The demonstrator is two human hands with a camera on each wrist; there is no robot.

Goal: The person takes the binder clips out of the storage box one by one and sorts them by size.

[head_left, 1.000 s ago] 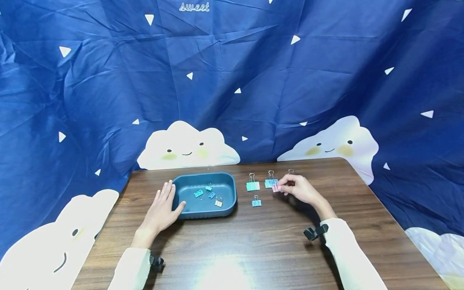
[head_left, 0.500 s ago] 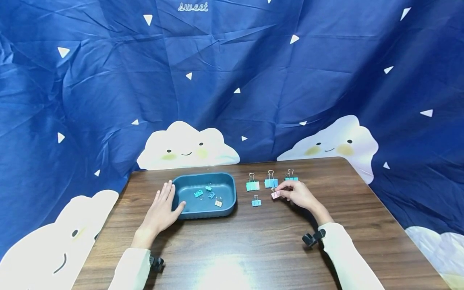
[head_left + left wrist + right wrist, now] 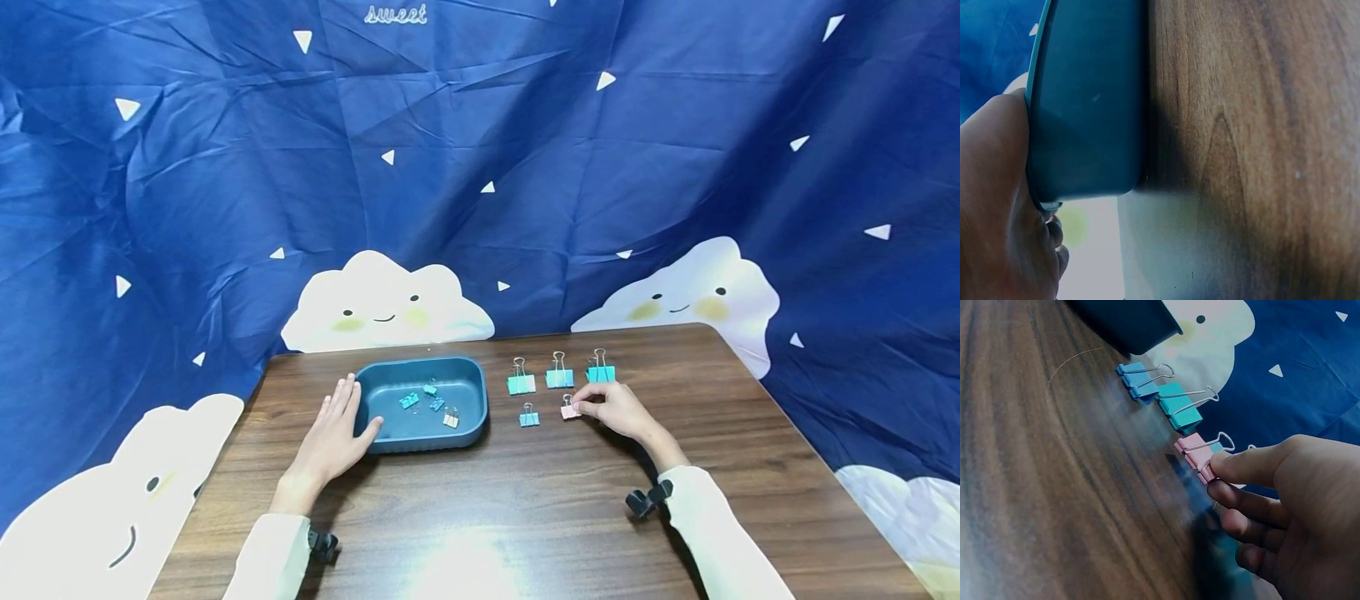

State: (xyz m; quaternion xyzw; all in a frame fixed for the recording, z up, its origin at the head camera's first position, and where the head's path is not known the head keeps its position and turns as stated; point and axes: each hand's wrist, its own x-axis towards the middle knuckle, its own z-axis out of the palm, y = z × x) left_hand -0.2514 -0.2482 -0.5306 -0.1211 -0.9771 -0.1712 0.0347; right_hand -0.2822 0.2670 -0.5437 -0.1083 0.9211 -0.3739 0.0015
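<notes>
Dark blue cloth printed with white triangles and smiling clouds (image 3: 386, 304) hangs behind the brown wooden table (image 3: 525, 508) we work at. Our landmark is the dark teal oval plastic tray (image 3: 422, 367), which sits on the table toward its far left part and holds four small binder clips (image 3: 429, 402).

Our left hand (image 3: 333, 433) lies spread with straight fingers against the tray's left wall, its thumb along the near rim; the left wrist view shows the palm touching that wall (image 3: 1085, 106).

To the right of the tray, our right hand (image 3: 617, 408) pinches a small pink metal binder clip (image 3: 569, 409) between thumb and forefinger; the clip rests on the table (image 3: 1196, 456). Between that clip and the tray lies a small blue binder clip (image 3: 528, 416). Farther back from these, also right of the tray, three larger teal and blue binder clips (image 3: 558, 374) stand in a row.
</notes>
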